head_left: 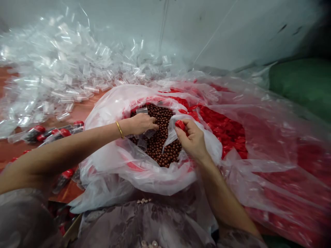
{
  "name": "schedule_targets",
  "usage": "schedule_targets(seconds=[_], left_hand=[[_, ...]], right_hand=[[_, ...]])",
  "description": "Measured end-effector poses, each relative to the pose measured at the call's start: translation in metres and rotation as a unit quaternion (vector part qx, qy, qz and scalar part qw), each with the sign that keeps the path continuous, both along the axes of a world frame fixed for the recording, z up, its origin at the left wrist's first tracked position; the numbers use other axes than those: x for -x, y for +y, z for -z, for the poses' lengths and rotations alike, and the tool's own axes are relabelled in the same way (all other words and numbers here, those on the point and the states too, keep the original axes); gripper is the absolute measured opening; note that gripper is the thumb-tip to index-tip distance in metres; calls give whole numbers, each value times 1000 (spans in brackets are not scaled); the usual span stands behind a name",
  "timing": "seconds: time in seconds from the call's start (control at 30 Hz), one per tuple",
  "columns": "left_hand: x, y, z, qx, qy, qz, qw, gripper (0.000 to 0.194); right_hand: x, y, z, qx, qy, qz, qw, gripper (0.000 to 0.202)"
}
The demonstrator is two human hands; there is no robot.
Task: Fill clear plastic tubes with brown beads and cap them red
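Small round brown balls fill a white plastic bag with its rim folded open. My left hand, a gold bangle on its wrist, reaches over the balls from the left with curled fingers. A clear plastic container shows just behind that hand, and more clear plastic lies under it; what its fingers grip is mostly hidden. At the bag's right side, my right hand pinches a red cap between thumb and fingers.
Clear empty containers are heaped at the back left. Filled containers with red caps lie on the orange surface at the left. To the right, a large clear bag holds many red pieces. A green object stands at the far right.
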State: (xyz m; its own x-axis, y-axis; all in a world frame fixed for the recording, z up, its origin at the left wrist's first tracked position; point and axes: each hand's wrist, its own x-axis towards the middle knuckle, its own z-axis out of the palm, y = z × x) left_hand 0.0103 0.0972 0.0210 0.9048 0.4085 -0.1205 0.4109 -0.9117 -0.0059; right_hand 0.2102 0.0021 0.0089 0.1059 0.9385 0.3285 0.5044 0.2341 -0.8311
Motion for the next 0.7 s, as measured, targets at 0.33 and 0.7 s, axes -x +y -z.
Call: schedule_targets(seconds=[0.33, 0.7], left_hand=[[2, 14, 15, 25, -22, 118, 993, 33], [-7, 10, 1, 330, 91, -306, 889, 36]], right_hand=[[-7, 7, 13, 102, 260, -18, 960, 21], [-7, 3, 12, 101, 255, -32, 961, 28]])
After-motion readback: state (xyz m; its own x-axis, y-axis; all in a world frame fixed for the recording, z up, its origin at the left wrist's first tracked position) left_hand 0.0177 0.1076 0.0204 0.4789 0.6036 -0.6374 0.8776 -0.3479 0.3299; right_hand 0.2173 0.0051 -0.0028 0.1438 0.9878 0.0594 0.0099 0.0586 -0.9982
